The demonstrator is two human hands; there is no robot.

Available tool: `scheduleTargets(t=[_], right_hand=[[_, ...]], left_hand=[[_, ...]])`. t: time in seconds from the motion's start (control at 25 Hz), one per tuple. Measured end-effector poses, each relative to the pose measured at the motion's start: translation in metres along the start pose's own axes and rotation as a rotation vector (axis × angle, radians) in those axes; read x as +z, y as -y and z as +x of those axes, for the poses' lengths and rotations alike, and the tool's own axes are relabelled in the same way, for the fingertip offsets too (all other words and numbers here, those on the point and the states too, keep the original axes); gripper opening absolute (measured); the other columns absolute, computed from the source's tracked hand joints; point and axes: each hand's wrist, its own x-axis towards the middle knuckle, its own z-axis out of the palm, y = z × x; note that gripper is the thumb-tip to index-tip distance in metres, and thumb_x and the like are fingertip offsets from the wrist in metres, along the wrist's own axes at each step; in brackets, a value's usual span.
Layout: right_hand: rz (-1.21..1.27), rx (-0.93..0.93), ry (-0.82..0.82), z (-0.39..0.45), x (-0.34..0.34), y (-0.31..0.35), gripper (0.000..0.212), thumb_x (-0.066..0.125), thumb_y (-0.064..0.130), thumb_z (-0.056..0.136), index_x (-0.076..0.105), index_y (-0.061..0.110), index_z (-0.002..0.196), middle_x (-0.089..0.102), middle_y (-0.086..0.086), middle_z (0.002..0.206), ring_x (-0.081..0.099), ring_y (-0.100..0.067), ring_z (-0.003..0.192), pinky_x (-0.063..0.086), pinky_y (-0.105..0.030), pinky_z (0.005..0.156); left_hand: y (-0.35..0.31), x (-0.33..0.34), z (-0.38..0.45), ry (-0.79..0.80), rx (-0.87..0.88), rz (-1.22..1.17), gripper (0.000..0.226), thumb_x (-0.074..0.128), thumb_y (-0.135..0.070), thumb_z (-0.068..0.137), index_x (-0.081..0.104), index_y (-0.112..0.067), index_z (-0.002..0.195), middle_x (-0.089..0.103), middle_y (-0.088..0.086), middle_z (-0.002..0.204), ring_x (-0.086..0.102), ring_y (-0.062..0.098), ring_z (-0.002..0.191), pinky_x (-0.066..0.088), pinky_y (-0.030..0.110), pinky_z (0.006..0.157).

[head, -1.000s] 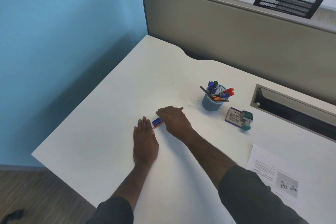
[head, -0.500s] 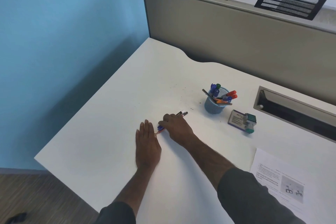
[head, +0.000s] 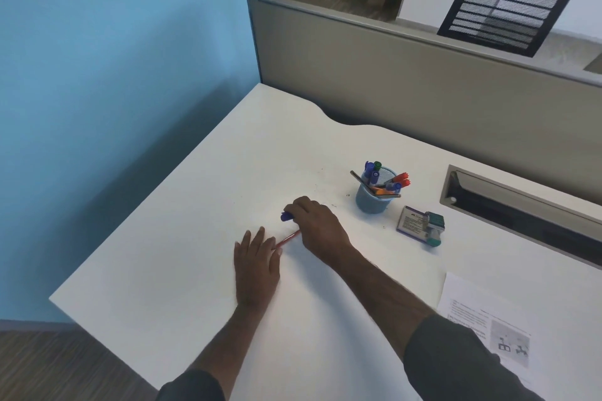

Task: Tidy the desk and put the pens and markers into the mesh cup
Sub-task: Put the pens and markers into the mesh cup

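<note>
Two hands are on the white worktop [head: 182, 238]: the left hand [head: 257, 267] lies flat, then the right hand [head: 317, 226] curls round thin, light, stiff pens [head: 288, 239], best held mid-body, with the blue mesh cup [head: 374, 198] nearby.

White desk [head: 182, 238] with mesh cup [head: 373, 202], small box [head: 412, 223], printed sheet [head: 469, 309].

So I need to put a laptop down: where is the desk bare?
The far left corner of the desk, between the blue wall and the divider, is bare. It is crowded on the right around the pen cup, stamp and paper.
</note>
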Motion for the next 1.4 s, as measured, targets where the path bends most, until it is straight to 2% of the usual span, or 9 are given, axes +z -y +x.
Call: scheduleTargets(t=[0.16, 0.28, 0.48, 0.56, 0.68, 0.92, 1.08, 1.2, 1.4], right_hand=[[0.147, 0.061, -0.165, 0.000, -0.026, 0.006, 0.020, 0.055, 0.009, 0.095, 0.060, 0.018, 0.112, 0.060, 0.004, 0.110, 0.061, -0.020, 0.093, 0.052, -0.039, 0.066], [0.173, 0.057, -0.317, -0.001, -0.053, 0.007, 0.019, 0.059, 0.013, 0.094, 0.059, 0.016, 0.113, 0.061, 0.004, 0.109, 0.061, -0.017, 0.095, 0.053, -0.035, 0.072], [0.311, 0.208, -0.559, -0.006, -0.116, -0.015, 0.023, 0.061, 0.019, 0.093, 0.055, 0.021, 0.116, 0.059, 0.009, 0.106, 0.060, -0.003, 0.088, 0.052, -0.020, 0.072], [0.356, 0.238, -0.641, -0.011, -0.141, -0.033, 0.032, 0.061, 0.013, 0.091, 0.054, 0.021, 0.121, 0.060, 0.007, 0.106, 0.063, -0.005, 0.087, 0.054, -0.022, 0.072], [0.330, 0.289, -0.721, -0.022, -0.170, -0.059, 0.036, 0.061, 0.011, 0.090, 0.055, 0.025, 0.122, 0.061, 0.006, 0.104, 0.065, -0.008, 0.086, 0.056, -0.024, 0.070], [0.252, 0.368, -0.729, -0.031, -0.177, -0.098, 0.023, 0.064, 0.013, 0.091, 0.061, 0.020, 0.113, 0.067, 0.004, 0.097, 0.065, -0.014, 0.080, 0.058, -0.036, 0.073], [0.163, 0.381, -0.623, -0.027, -0.168, -0.108, 0.018, 0.063, 0.020, 0.092, 0.061, 0.020, 0.110, 0.069, 0.006, 0.094, 0.065, -0.013, 0.078, 0.057, -0.040, 0.073], [0.084, 0.378, -0.560, -0.024, -0.162, -0.112, 0.017, 0.063, 0.024, 0.093, 0.062, 0.022, 0.109, 0.070, 0.008, 0.095, 0.067, -0.012, 0.077, 0.056, -0.038, 0.070], [0.040, 0.417, -0.457, -0.021, -0.147, -0.125, 0.019, 0.061, 0.027, 0.095, 0.065, 0.020, 0.112, 0.073, 0.002, 0.101, 0.069, -0.022, 0.086, 0.055, -0.038, 0.072]], left_hand=[[-0.011, -0.007, 0.012, -0.067, 0.077, -0.026, 0.008, 0.065, -0.009, 0.089, 0.071, -0.010, 0.094, 0.069, 0.010, 0.121, 0.063, 0.033, 0.114, 0.046, 0.049, 0.099], [-0.029, -0.020, 0.021, -0.097, 0.011, -0.183, 0.010, 0.068, -0.009, 0.089, 0.071, -0.010, 0.099, 0.072, 0.004, 0.111, 0.066, 0.026, 0.104, 0.050, 0.043, 0.098], [-0.065, -0.041, 0.031, -0.068, -0.113, -0.608, 0.007, 0.068, -0.018, 0.093, 0.068, -0.022, 0.098, 0.071, -0.016, 0.098, 0.066, 0.001, 0.091, 0.053, 0.018, 0.083], [-0.080, -0.051, 0.040, -0.086, -0.138, -0.754, 0.005, 0.070, -0.019, 0.092, 0.070, -0.021, 0.096, 0.073, -0.016, 0.094, 0.069, 0.001, 0.090, 0.052, 0.011, 0.080], [-0.109, -0.068, 0.057, -0.136, -0.115, -0.866, 0.008, 0.072, -0.018, 0.090, 0.073, -0.018, 0.098, 0.076, -0.011, 0.091, 0.072, 0.004, 0.089, 0.053, 0.012, 0.080], [-0.168, -0.096, 0.084, -0.264, 0.086, -0.927, 0.010, 0.069, -0.022, 0.093, 0.072, -0.023, 0.102, 0.074, -0.017, 0.097, 0.072, 0.008, 0.094, 0.053, 0.012, 0.082], [-0.191, -0.093, 0.094, -0.280, 0.204, -0.795, 0.012, 0.067, -0.016, 0.094, 0.072, -0.014, 0.105, 0.075, -0.009, 0.100, 0.070, 0.003, 0.094, 0.056, 0.021, 0.085], [-0.198, -0.080, 0.098, -0.248, 0.217, -0.731, 0.013, 0.065, -0.017, 0.095, 0.072, -0.013, 0.106, 0.075, -0.006, 0.102, 0.069, 0.003, 0.094, 0.058, 0.028, 0.085], [-0.201, -0.063, 0.102, -0.177, 0.174, -0.625, 0.017, 0.066, -0.018, 0.095, 0.073, -0.012, 0.109, 0.076, -0.002, 0.106, 0.071, 0.013, 0.092, 0.059, 0.037, 0.081]])
